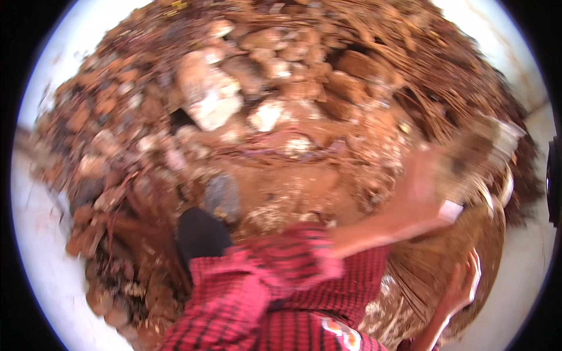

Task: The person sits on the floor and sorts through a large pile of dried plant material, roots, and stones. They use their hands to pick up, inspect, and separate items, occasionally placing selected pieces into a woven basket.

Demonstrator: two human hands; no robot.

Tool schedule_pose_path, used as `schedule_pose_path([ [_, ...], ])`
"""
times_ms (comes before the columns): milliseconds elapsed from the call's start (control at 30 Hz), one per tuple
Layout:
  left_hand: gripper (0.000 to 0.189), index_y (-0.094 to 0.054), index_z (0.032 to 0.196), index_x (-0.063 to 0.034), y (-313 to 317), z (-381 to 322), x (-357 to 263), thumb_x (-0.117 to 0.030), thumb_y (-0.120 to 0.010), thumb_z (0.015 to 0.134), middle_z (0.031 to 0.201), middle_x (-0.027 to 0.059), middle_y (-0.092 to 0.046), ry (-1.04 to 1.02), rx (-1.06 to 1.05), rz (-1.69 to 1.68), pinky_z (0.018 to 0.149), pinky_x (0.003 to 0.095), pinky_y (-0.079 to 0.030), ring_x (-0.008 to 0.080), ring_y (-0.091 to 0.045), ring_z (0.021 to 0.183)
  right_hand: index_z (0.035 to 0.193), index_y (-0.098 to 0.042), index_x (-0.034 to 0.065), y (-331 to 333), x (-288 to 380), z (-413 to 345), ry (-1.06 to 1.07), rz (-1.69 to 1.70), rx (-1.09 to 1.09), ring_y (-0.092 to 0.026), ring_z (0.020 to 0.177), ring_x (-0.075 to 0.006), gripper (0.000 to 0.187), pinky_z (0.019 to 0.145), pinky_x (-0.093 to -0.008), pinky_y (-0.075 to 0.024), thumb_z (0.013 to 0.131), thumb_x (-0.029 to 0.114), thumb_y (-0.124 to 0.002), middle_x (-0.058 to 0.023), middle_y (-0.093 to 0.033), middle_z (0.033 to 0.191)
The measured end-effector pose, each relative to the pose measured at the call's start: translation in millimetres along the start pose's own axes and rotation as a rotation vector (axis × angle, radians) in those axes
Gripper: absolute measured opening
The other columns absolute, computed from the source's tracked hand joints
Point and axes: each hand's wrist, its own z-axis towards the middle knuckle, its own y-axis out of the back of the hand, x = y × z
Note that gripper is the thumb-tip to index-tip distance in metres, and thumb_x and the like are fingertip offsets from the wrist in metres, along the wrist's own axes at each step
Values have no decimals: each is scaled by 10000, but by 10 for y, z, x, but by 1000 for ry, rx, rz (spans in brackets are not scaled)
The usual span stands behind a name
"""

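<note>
My left hand (419,184), reaching across to the right from a red and black checked sleeve, is closed around a blurred tan block (470,158) with a paler far end; its material cannot be told. Below it is a wide, shallow brown container (498,250), a pan or basket, with pale curved pieces at its upper edge. My right hand (465,278) is at the lower right, beside or over this container, fingers apart and nothing seen in it. Motion blur hides the detail of the left fingers.
Wet reddish mud (281,180) lies before me, with a grey stone (222,197) in it. Large pale rocks (210,96) are further ahead and loose stones (105,145) cover the left. Long brown roots or stalks (430,101) lie upper right. A dark rounded thing (202,232), perhaps footwear, is near my sleeve.
</note>
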Motion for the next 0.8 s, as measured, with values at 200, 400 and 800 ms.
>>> schedule_pose_path([
  [200,903,-367,1331,77,158,218,-129,-469,-752,724,1237,277,-427,-285,-20,209,1004,460,-373,384,-457,1148,1073,-618,-76,-255,380,21,509,299,85,-601,1036,-313,207,921,-409,-486,886,-74,-530,-189,-639,1077],
  [400,590,-533,1198,43,3262,-1110,1318,-267,-762,751,1073,200,-627,604,245,1207,872,407,-502,319,-618,987,994,-671,-28,-1192,1073,127,343,596,418,-655,884,-211,172,816,-323,-515,825,-17,-642,-131,-690,964],
  [800,1002,-492,1285,-6,4145,-2312,1498,-553,-851,525,1320,290,-443,1366,-163,1294,983,491,-414,433,-463,1200,1105,-604,-44,-3117,1617,-601,-479,1304,1178,-636,822,-154,326,750,-262,-511,835,127,-670,-105,-664,995],
])
